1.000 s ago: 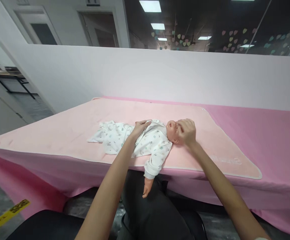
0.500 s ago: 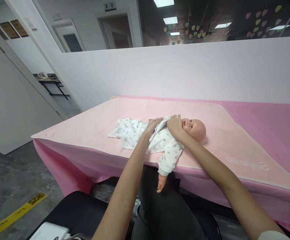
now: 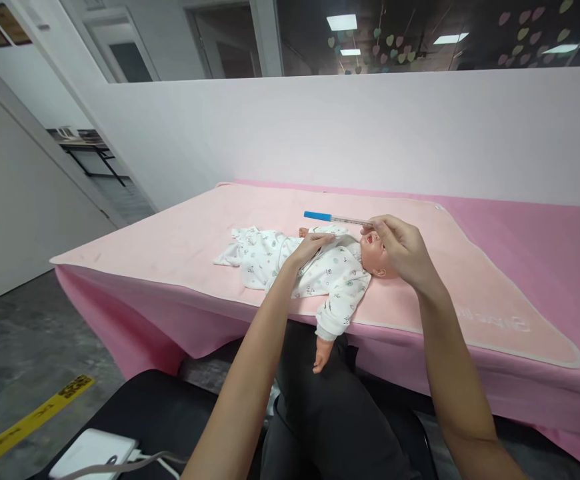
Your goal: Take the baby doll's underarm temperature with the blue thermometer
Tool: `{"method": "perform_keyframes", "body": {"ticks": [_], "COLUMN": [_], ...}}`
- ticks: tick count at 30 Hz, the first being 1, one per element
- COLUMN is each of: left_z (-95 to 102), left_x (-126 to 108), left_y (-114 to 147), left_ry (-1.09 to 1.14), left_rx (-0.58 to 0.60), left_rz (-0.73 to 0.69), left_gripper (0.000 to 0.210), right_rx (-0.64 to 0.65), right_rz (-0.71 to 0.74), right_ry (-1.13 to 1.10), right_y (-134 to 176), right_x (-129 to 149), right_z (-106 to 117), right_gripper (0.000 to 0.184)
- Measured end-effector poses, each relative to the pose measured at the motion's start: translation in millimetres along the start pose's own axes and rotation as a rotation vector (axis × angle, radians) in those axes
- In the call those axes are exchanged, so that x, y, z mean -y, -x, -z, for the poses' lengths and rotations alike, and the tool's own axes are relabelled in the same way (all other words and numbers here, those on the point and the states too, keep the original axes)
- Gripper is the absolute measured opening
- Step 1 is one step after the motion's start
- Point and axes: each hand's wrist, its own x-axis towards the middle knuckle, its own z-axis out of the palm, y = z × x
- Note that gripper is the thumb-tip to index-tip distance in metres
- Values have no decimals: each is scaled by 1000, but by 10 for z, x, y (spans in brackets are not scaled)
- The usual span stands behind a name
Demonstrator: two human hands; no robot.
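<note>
A baby doll [image 3: 333, 270] in white patterned clothes lies on its back on the peach mat, head to the right. One doll arm hangs over the near edge. My right hand [image 3: 403, 248] is above the doll's head, hiding part of its face. Its fingers pinch one end of a thin glass thermometer [image 3: 350, 220], whose blue end [image 3: 317, 216] points left over the doll's chest. My left hand [image 3: 314, 247] rests on the doll's torso with fingers stretched out along the front of the top; the fingertips partly blend with the cloth.
The peach mat [image 3: 270, 203] covers much of a table draped in pink cloth [image 3: 545, 247]. A white wall [image 3: 320, 133] rises behind it. Below are my legs, a black seat [image 3: 170, 407] and a white device with cables [image 3: 93, 453].
My right hand has left the doll's collar and moved up and right, now with the thermometer in view. The left hand stays on the torso. The view has shifted slightly.
</note>
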Motion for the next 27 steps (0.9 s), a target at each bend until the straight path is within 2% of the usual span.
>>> {"method": "perform_keyframes", "body": {"ticks": [4, 7, 10, 13, 18, 21, 24, 27], "left_z": [34, 37, 30, 18, -42, -87, -132, -161], "left_x": [16, 14, -11, -45, -93, -73, -17, 30], "left_y": [-21, -17, -3, 14, 37, 30, 30, 50], "left_ry": [-7, -13, -29, -57, -3, -36, -187, -288], "left_rx": [-80, -29, 30, 123, 324, 363, 353, 295], "left_rz": [26, 22, 25, 36, -65, -80, -137, -232], "left_gripper": [24, 25, 21, 20, 21, 26, 27, 23], "right_rx": [22, 33, 4, -27, 25, 19, -33, -153], "right_rz": [45, 71, 71, 15, -154, -59, 58, 133], "right_ry": [23, 61, 106, 170, 433, 698, 937, 996], "right_y": [-102, -114, -4, 290, 958, 1222, 1323, 1241], "right_x": [172, 234, 175, -92, -889, -1268, -1364, -1175], "right_z": [9, 4, 16, 82, 347, 512, 531, 336], "right_gripper": [32, 32, 32, 33, 33, 30, 27, 24]}}
